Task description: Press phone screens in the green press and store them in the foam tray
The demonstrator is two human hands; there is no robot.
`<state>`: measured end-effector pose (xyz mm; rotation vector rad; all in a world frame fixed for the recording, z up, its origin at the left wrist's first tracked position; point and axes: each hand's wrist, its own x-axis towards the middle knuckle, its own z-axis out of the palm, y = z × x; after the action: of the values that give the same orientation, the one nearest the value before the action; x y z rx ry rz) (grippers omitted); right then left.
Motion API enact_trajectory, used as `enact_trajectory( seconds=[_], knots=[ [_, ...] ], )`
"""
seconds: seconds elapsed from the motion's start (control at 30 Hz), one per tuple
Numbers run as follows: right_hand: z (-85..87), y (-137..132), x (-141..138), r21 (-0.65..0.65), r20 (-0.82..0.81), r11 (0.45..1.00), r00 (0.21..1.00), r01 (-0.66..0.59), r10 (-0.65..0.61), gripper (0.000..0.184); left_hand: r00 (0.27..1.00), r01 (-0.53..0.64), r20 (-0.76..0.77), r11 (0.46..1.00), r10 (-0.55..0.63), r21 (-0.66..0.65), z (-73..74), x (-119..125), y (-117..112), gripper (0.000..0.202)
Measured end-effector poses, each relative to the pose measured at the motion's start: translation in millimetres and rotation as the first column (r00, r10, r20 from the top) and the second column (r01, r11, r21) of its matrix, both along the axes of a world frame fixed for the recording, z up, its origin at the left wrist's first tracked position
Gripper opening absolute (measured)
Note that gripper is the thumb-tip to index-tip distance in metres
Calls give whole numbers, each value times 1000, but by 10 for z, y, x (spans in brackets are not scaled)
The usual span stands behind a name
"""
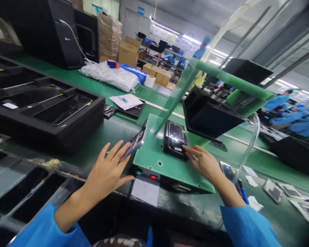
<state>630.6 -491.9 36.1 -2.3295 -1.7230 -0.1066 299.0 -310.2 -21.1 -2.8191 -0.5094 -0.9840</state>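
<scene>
My left hand (106, 169) hovers over the green belt with fingers stretched out, a thin phone part (136, 141) resting between its fingertips at the left edge of the green fixture plate (154, 157). My right hand (204, 162) lies on the plate, its fingertips touching the lower right corner of a black phone (175, 137) seated in the fixture's black cradle. Both sleeves are blue.
A black foam tray (45, 108) with phones in its slots sits at the left. A green frame with a black box (208, 115) stands over the fixture. Papers, a plastic bag (110, 75), tape rolls and cartons lie further back. Loose parts litter the right. Other workers sit beyond.
</scene>
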Motion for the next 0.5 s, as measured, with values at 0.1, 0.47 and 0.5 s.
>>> enact_trajectory(
  seconds=[0.1, 0.47, 0.5],
  knots=[
    [-77, -511, -125, -103, 23, 982, 986, -161, 164, 54, 997, 15, -70, 1000, -17, -23, -56, 211, 37, 53],
    [-385, -943, -268, -64, 215, 982, 958, -177, 187, 92, 1000, -15, 11, 989, 14, 145, -188, 227, 160, 86],
    [-361, -912, -385, -4, 154, 982, 970, -191, 190, 91, 998, -21, 61, 994, 15, 109, -199, 159, 90, 91]
  ],
)
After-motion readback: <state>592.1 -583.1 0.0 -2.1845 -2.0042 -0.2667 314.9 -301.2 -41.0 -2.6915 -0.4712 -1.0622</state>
